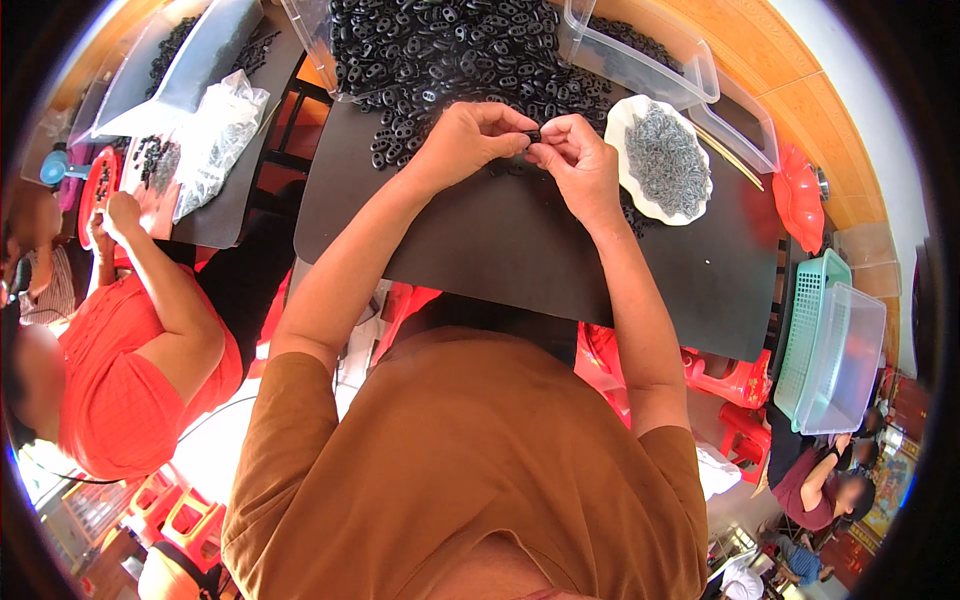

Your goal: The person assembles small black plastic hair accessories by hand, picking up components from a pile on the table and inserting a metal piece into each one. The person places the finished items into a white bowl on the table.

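Note:
My left hand and my right hand meet over the dark table, fingertips pinched together. Between them is a small black plastic piece, mostly covered by the fingers; both hands grip it. Just beyond lies a large heap of black two-holed plastic pieces, resembling cord locks, some scattered toward my wrists. To the right of my right hand stands a white scalloped dish full of small metal springs. A few loose black pieces lie under and beside my hands.
Clear plastic bins stand at the far right, near thin sticks and a red dish. A green basket is at the right. On the left, a person in red works at another table with a plastic bag.

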`<state>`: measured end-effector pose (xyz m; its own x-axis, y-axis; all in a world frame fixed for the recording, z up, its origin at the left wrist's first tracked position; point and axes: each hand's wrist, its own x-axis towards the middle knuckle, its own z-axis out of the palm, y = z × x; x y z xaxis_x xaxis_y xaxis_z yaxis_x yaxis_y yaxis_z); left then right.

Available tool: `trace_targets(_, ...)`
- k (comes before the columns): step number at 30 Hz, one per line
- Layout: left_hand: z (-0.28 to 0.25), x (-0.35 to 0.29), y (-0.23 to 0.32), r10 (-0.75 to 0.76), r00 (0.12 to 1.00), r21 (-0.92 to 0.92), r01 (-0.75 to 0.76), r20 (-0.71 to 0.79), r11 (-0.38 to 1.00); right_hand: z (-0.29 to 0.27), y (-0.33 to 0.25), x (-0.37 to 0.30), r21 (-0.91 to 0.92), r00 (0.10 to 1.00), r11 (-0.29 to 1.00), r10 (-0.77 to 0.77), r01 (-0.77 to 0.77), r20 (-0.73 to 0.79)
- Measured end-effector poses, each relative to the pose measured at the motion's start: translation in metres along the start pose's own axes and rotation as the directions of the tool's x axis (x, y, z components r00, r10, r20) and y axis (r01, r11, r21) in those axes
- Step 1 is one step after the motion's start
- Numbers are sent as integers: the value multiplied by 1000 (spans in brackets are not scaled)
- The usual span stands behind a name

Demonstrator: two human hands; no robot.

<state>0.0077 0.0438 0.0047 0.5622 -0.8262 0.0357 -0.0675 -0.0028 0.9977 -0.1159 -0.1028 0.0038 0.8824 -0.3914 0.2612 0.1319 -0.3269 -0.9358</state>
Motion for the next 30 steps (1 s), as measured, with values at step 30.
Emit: trace_targets(30, 15, -4, -8, 258, 966, 462, -230, 4, 857, -8, 4, 2, -404, 988, 902, -129, 154, 87)
